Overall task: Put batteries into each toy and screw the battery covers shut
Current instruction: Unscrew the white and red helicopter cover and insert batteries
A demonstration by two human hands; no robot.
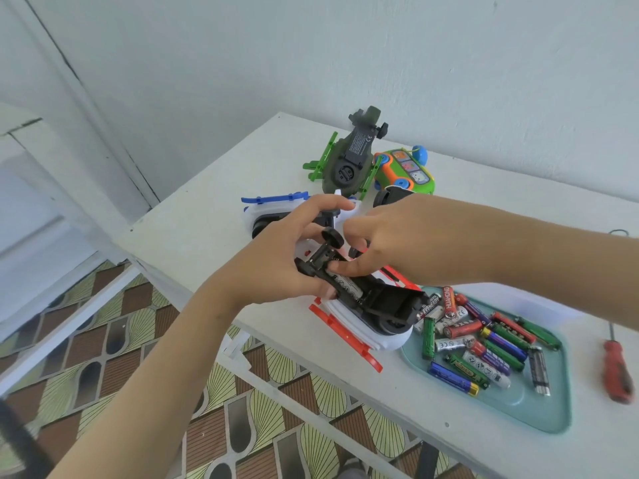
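Observation:
A white toy helicopter with red skids (359,323) lies upside down near the table's front edge, its black battery bay open with a white battery (347,284) inside. My left hand (276,261) grips the toy's underside from the left. My right hand (387,243) presses its thumb and fingertips onto a battery at the bay's near end. A second white helicopter with blue skids (273,205) lies behind my hands. A dark green helicopter (349,157) lies upside down farther back.
A teal tray (539,406) with several loose batteries sits at the right front. A red-handled screwdriver (617,368) lies right of it. A green and orange toy car (404,171) stands beside the green helicopter. The table edge drops to a patterned floor at left.

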